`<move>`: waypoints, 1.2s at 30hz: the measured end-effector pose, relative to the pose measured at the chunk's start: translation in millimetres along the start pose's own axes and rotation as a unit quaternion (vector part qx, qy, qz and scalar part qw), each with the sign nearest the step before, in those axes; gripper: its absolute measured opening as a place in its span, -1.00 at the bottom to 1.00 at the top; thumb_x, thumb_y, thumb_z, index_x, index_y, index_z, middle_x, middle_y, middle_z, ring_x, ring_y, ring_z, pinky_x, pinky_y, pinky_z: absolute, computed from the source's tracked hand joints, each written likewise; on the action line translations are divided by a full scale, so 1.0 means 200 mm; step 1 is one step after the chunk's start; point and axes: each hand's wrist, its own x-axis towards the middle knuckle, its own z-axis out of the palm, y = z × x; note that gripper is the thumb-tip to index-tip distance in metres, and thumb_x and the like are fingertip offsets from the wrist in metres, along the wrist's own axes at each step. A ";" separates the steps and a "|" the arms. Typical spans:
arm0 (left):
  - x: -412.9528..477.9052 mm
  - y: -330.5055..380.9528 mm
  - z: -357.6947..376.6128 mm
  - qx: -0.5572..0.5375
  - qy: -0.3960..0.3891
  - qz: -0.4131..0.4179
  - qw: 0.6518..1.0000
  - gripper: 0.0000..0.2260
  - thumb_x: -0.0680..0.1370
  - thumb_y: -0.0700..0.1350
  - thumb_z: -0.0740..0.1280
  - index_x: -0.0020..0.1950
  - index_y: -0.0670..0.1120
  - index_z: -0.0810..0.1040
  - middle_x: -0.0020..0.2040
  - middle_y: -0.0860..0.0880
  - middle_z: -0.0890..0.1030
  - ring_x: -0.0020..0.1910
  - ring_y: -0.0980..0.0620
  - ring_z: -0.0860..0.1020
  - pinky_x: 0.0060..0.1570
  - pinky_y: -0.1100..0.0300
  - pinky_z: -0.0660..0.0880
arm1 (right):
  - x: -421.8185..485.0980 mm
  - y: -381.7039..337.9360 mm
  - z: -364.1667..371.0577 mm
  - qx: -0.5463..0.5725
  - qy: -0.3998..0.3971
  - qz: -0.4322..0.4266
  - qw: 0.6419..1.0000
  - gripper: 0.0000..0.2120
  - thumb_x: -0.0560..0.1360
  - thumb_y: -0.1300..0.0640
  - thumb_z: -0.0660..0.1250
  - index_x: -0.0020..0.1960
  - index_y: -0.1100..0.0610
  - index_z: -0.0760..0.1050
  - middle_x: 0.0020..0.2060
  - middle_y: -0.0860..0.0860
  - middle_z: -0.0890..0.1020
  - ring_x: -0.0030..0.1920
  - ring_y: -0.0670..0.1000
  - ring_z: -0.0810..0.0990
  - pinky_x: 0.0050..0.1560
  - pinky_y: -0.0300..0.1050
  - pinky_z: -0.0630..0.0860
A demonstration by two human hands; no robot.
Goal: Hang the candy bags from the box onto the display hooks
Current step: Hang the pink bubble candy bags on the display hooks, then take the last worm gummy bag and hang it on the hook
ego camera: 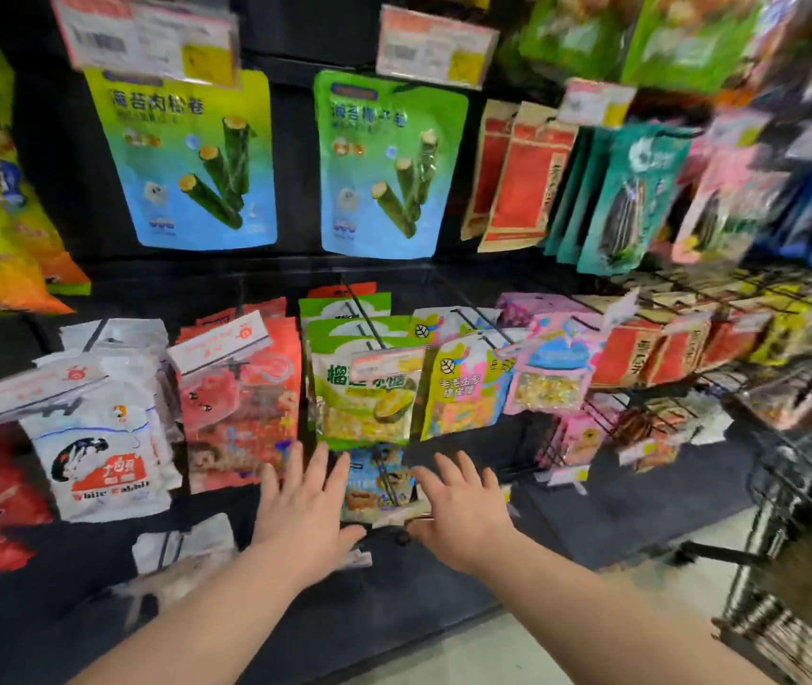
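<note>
the left hand (302,506) was spread flat, palm toward the black display panel (394,595), fingers straight and apart, gripping nothing. the right hand (463,511) lay the same way just beside it, fingers fanned out and empty. between the two hands, low on the panel, hung a small blue plastic candy bag (374,479) with brown sweets printed on it. the fingers of both hands came up to its side edges, but the blur hid whether they touched it.

just above it, a glossy green-and-yellow durian candy bag (366,393) fronted a stack on a long black wire hook (366,316), with a pale price tag (386,363) clipped at the hook's tip. the left fingertips reached to that bag's lower edge. right of the stack hung a yellow-and-pink gummy bag (463,388), then a pink-and-blue bag with a clear window (549,373). left of the green stack hung red plastic bags (240,402), and further toward the panel's left edge were white bags printed with a rabbit (97,457).

in the row above, two large green-to-blue seaweed roll pouches (196,160) hung apart under paper price labels (147,37). at the panel's right edge stood a blurred black wire rack (789,487) crowded with more packets.
</note>
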 end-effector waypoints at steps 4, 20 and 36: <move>0.00 0.31 -0.01 -0.004 -0.016 0.023 1.000 -0.25 0.57 0.28 0.10 0.59 0.00 -0.21 0.60 -0.08 -0.20 0.55 -0.19 -0.26 0.49 -0.22 -0.17 | -0.16 0.28 0.05 0.029 0.011 0.022 0.999 -0.36 0.55 -0.17 0.16 0.54 -0.01 0.02 0.55 0.03 0.02 0.55 0.16 -0.09 0.48 0.24 -0.04; -0.04 2.36 -0.09 0.028 -0.040 0.286 0.957 -0.26 0.57 0.26 0.12 0.59 0.03 -0.20 0.60 -0.03 -0.19 0.57 -0.14 -0.23 0.51 -0.17 -0.13 | -1.22 1.97 0.26 0.103 0.014 0.302 0.948 -0.34 0.55 -0.16 0.16 0.55 0.01 -0.01 0.55 0.07 0.02 0.55 0.20 -0.11 0.47 0.26 -0.08; 0.26 3.50 -0.03 0.089 -0.063 0.491 0.864 -0.24 0.57 0.29 0.11 0.59 0.01 -0.19 0.61 -0.04 -0.15 0.57 -0.16 -0.22 0.49 -0.20 -0.17 | -1.62 2.85 0.46 0.134 -0.005 0.517 0.845 -0.34 0.55 -0.18 0.17 0.54 -0.01 0.00 0.55 0.04 0.03 0.55 0.17 -0.03 0.47 0.19 0.03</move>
